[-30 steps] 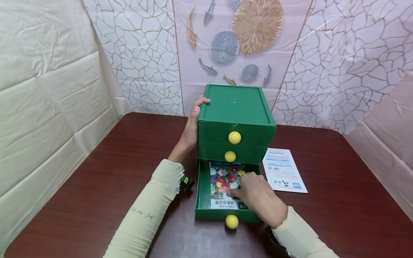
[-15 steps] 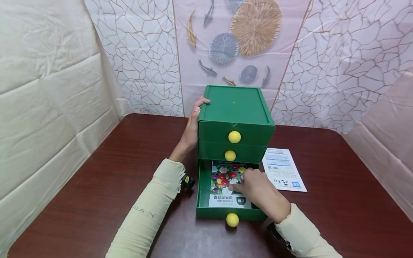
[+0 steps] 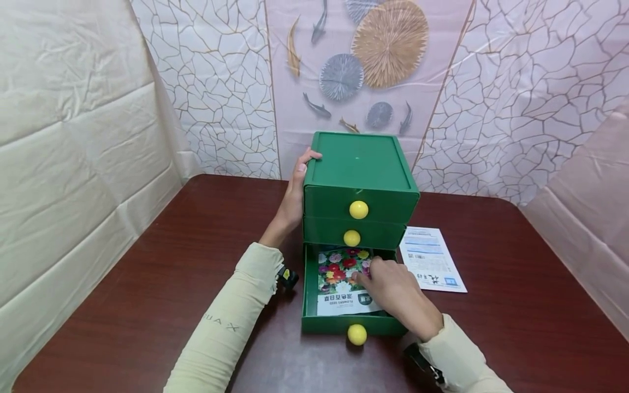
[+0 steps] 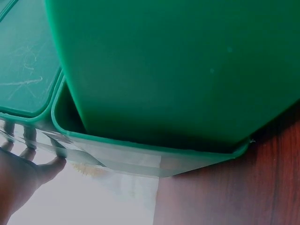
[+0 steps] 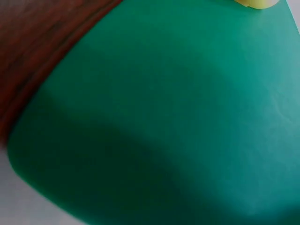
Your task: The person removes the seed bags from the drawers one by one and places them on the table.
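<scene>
A green three-drawer cabinet (image 3: pixel 361 164) stands on the table, its bottom drawer (image 3: pixel 326 326) pulled out toward me. My left hand (image 3: pixel 295 191) rests along the cabinet's left side, fingertips at the top edge. The left wrist view shows that hand (image 4: pixel 23 178) with its fingers against the cabinet. Inside the open drawer lies a flower seed packet (image 3: pixel 339 275) with a colourful bloom picture. My right hand (image 3: pixel 395 289) reaches in and pinches the packet's right side, thumb on top; its other fingers are hidden. The right wrist view holds only the green drawer front (image 5: pixel 154 103), close up.
Yellow ball knobs (image 3: pixel 358 210) mark each drawer front; the upper two drawers are closed. A white printed sheet (image 3: pixel 432 259) lies on the brown table (image 3: pixel 516 305) right of the cabinet. Patterned cloth (image 3: pixel 221 82) hangs behind the table.
The seed packet has shifted and turned slightly in the drawer, its lower right side now higher. My right hand stays at its right side. The left hand holds its place on the cabinet.
</scene>
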A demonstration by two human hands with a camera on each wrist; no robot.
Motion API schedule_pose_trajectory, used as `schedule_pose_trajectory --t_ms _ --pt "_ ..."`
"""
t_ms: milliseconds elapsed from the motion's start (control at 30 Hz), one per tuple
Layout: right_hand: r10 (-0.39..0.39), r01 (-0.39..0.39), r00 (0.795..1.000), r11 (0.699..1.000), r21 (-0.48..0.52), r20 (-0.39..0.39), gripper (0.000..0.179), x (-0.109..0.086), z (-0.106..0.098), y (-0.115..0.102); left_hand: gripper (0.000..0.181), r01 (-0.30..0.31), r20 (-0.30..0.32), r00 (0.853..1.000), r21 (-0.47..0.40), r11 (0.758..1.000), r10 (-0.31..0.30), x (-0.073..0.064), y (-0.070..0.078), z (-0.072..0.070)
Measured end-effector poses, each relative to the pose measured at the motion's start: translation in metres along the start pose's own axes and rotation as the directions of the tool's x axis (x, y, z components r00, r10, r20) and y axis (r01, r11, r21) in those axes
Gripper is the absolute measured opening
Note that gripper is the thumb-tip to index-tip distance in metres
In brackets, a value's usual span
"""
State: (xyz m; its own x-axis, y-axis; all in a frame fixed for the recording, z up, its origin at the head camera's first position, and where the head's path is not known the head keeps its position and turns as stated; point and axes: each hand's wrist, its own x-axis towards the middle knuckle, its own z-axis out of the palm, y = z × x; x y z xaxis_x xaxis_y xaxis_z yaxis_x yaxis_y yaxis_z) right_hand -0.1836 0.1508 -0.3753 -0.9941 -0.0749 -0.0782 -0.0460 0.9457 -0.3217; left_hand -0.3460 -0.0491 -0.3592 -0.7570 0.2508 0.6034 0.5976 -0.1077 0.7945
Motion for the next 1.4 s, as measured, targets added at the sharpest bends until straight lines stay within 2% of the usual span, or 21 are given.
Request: schedule_pose_trajectory --t_ms 233,400,567,767,933,1400 --pt "0.025 -0.022 0.999 0.995 0.098 -0.032 0.035 -0.001 0.001 0.001 0.055 0.003 -0.002 1.0 -0.004 1.0 -0.003 0.001 0.0 0.0" --pt "0.02 -0.017 1.0 0.97 0.242 -0.011 0.037 0.001 -0.003 0.004 0.055 0.012 -0.014 1.0 0.01 1.0 -0.011 0.002 -0.001 -0.001" --pt "-0.003 -0.035 0.997 0.893 0.448 0.083 0.029 0.004 -0.01 0.009 0.055 0.004 -0.014 1.0 0.01 1.0 -0.003 0.003 0.001 -0.003" --pt "-0.007 -0.069 0.992 0.814 0.577 0.129 0.027 0.009 -0.014 0.012 0.056 -0.003 -0.027 1.0 0.015 1.0 0.003 0.002 0.003 -0.007" --pt "-0.022 -0.061 0.992 0.786 0.615 0.127 0.023 0.01 -0.018 0.017 0.057 -0.01 -0.027 1.0 0.012 1.0 0.01 0.002 0.002 -0.006" --pt "0.001 -0.086 0.991 0.775 0.626 0.136 0.037 0.005 -0.018 0.029 0.054 0.009 -0.021 1.0 0.005 1.0 -0.009 -0.001 -0.001 0.003"
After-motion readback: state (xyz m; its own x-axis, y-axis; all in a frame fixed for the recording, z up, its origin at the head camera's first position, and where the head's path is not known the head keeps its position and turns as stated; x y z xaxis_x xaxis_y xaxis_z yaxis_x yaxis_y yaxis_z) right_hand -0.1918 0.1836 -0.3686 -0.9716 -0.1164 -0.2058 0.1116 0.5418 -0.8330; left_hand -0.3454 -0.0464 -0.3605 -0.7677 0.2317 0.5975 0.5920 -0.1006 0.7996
